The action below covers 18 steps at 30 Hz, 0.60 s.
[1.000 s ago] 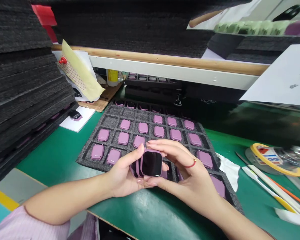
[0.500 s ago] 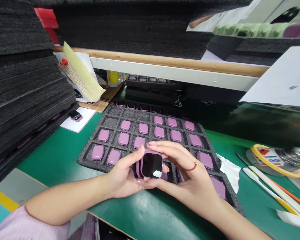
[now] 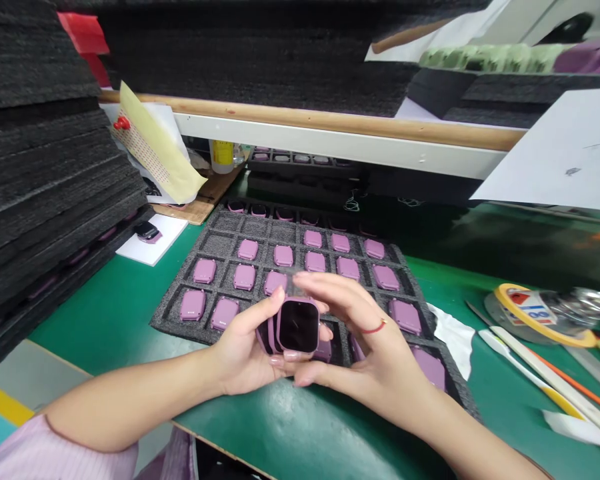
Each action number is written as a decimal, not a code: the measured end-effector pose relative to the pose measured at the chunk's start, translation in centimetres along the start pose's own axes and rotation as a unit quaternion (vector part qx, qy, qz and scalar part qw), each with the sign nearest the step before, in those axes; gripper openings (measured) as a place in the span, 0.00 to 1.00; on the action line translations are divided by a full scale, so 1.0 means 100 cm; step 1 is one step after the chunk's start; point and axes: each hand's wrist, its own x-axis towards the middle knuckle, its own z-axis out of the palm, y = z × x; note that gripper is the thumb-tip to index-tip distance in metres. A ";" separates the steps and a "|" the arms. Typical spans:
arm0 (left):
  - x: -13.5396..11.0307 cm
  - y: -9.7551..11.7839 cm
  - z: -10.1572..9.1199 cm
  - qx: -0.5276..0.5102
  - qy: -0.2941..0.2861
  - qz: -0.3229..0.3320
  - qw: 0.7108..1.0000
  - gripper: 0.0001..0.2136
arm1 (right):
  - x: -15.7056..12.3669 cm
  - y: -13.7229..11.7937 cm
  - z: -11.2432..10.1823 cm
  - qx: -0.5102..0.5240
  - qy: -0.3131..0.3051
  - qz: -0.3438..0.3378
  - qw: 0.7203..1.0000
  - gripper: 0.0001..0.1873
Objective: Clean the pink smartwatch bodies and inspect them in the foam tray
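purple watches (image 3: 299, 325) pinched in left hand (image 3: 241, 348) | right hand (image 3: 377, 350) now spread wider | contact unclear

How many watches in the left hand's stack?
3 visible: the front watch, screen showing, with a second watch and third watch behind it, to its left. The left hand may hide more.

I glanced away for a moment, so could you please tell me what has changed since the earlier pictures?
The right hand has opened slightly, its thumb dropping away from the front watch, whose bright screen reflection is gone. The left hand still holds the stacked watches; the foam tray looks unmoved.
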 end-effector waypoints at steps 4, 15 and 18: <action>-0.001 0.001 0.002 -0.013 -0.008 -0.005 1.000 0.19 | 0.002 -0.005 -0.010 0.086 0.121 0.030 0.988 0.33; -0.001 0.000 0.001 0.001 -0.021 -0.017 1.000 0.21 | -0.028 -0.021 -0.018 -0.120 0.024 -0.080 0.989 0.24; -0.001 0.000 0.000 -0.004 -0.014 -0.021 1.000 0.22 | -0.028 -0.024 -0.014 -0.144 0.007 -0.100 0.984 0.25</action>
